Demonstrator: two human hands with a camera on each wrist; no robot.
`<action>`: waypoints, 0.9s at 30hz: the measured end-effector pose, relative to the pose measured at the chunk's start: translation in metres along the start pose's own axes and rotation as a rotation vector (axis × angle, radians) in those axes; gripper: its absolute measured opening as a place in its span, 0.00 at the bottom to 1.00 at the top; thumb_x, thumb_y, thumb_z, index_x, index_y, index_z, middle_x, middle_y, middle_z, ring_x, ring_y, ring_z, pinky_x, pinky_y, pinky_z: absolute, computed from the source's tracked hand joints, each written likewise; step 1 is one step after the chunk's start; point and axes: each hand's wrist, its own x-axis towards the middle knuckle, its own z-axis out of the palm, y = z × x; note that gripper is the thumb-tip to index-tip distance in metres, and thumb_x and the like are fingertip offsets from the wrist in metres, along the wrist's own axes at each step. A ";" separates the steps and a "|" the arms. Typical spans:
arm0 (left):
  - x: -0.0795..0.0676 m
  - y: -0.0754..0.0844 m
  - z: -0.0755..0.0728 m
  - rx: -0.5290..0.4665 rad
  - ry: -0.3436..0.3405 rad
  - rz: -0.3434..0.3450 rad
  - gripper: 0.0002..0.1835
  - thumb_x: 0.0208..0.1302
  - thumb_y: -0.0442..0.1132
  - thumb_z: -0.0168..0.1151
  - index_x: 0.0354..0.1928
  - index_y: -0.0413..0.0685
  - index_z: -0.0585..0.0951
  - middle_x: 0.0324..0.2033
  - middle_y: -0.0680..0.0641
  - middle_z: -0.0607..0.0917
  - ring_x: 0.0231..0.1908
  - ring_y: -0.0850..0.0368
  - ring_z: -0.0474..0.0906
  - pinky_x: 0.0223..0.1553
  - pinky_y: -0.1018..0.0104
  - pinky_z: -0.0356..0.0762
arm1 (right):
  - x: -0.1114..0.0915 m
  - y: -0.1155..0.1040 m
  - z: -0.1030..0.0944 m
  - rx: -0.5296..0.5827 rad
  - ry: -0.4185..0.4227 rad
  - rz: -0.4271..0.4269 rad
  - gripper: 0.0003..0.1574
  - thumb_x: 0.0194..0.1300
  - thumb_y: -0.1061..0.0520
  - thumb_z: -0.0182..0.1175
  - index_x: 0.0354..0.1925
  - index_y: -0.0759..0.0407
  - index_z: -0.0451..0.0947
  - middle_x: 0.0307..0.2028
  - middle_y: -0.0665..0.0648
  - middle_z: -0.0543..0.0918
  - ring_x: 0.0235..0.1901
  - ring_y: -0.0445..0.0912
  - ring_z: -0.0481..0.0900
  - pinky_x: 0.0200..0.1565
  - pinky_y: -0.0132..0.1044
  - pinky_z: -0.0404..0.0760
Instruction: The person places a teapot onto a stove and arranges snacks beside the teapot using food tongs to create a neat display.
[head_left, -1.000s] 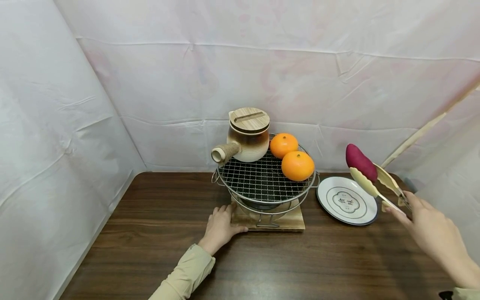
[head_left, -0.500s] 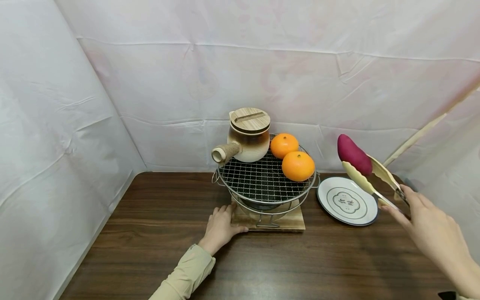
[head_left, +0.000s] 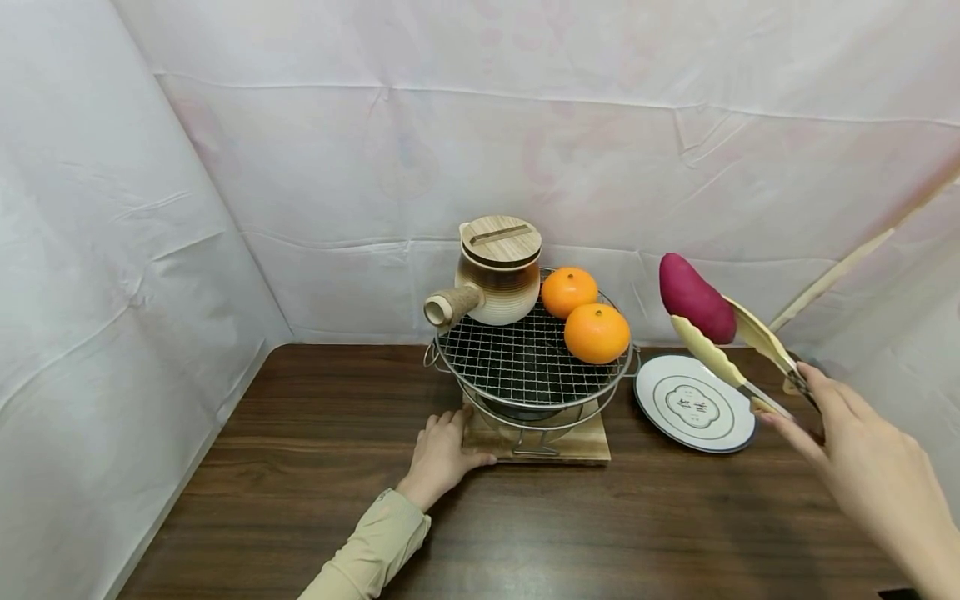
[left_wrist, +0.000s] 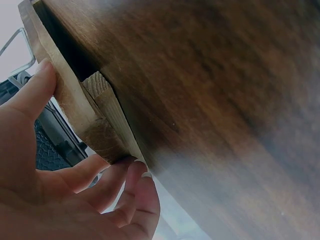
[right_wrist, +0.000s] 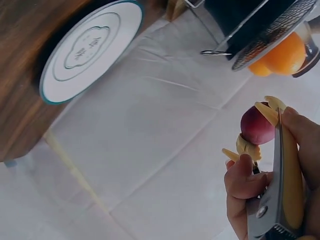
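Note:
My right hand (head_left: 877, 450) grips a pair of tongs (head_left: 708, 350) with cream scalloped tips. Pinched between those tips is a purple sweet potato (head_left: 696, 300), raised in the air above and behind the white plate (head_left: 696, 404). In the right wrist view the sweet potato (right_wrist: 257, 125) shows end-on between the tips. My left hand (head_left: 438, 458) holds the near left corner of a wooden board (head_left: 570, 442), thumb on its front edge and fingers along its side. The left wrist view shows the thumb and fingers on either side of the board's corner (left_wrist: 102, 140).
On the board stands a round wire grill (head_left: 517, 367). It carries a clay teapot (head_left: 498, 283) with a wooden lid, its wrapped handle pointing front left, and two oranges (head_left: 597, 333) on the right. The dark wooden table (head_left: 300, 467) meets white cloth (head_left: 337, 167) at the back and sides.
My right hand has lifted the tongs and sweet potato a little, moving them left toward the grill. My left hand stays at the board's corner.

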 end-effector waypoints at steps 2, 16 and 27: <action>0.000 0.000 0.000 -0.005 0.001 -0.001 0.49 0.40 0.60 0.76 0.65 0.44 0.72 0.54 0.38 0.81 0.52 0.41 0.74 0.51 0.45 0.73 | -0.001 -0.005 -0.003 0.006 0.027 -0.029 0.47 0.61 0.40 0.64 0.70 0.57 0.61 0.56 0.72 0.75 0.35 0.74 0.76 0.30 0.68 0.67; -0.002 -0.001 0.001 -0.017 0.001 -0.002 0.49 0.41 0.60 0.76 0.65 0.44 0.72 0.53 0.39 0.81 0.52 0.41 0.74 0.51 0.44 0.72 | -0.004 -0.033 -0.014 -0.006 0.108 -0.159 0.46 0.57 0.43 0.67 0.68 0.59 0.64 0.55 0.66 0.77 0.19 0.54 0.74 0.20 0.58 0.69; -0.001 0.001 -0.001 -0.026 -0.007 -0.007 0.48 0.41 0.59 0.76 0.65 0.44 0.72 0.54 0.39 0.80 0.54 0.41 0.73 0.53 0.44 0.72 | -0.005 -0.046 -0.018 -0.020 0.143 -0.239 0.45 0.54 0.43 0.69 0.66 0.58 0.68 0.51 0.60 0.80 0.17 0.36 0.68 0.15 0.45 0.68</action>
